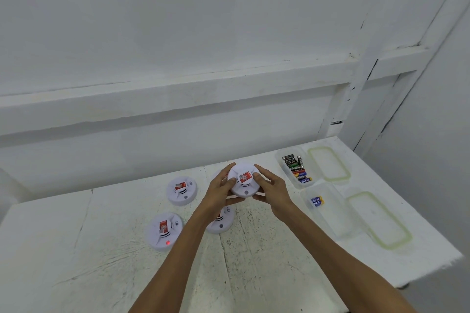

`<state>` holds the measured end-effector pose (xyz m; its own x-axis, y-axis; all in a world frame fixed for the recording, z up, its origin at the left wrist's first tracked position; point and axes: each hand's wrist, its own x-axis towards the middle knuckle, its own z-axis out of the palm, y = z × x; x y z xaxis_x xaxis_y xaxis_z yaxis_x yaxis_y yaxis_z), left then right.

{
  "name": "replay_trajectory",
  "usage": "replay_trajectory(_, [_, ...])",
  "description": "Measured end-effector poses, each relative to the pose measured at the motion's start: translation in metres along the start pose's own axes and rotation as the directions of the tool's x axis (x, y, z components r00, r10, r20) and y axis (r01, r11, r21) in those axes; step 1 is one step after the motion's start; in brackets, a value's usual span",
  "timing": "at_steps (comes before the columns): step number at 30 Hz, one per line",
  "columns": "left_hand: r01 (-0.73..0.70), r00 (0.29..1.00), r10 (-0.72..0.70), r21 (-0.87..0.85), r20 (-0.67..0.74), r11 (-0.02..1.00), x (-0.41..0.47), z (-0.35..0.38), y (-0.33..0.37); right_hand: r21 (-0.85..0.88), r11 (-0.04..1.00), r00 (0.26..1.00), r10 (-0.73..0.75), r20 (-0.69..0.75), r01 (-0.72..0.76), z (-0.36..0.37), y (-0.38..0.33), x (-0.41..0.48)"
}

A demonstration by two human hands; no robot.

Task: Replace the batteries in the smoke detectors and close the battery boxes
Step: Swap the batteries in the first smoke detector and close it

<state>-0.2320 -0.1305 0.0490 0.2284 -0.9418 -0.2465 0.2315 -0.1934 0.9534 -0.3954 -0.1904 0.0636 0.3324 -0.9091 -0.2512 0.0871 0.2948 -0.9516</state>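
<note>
Smoke detector (244,183) is up off the worktop (76,249), above the middle of its far edge, held between both hands with the red label facing the camera. Left hand (220,192) grips the left rim and right hand (273,189) grips the right, fingers curled underneath, thumbs on top. It's round, so there's no long axis. The battery side is hidden underneath, so a flip looks likely next.
</note>
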Motion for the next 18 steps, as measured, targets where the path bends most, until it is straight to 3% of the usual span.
replay_trajectory(18, [-0.006,1.000,0.006,-0.005,0.002,1.000,0.0012,0.0035,0.0027,-0.029,1.000,1.000,0.001,0.010,-0.001,-0.0048,-0.0004,0.0037])
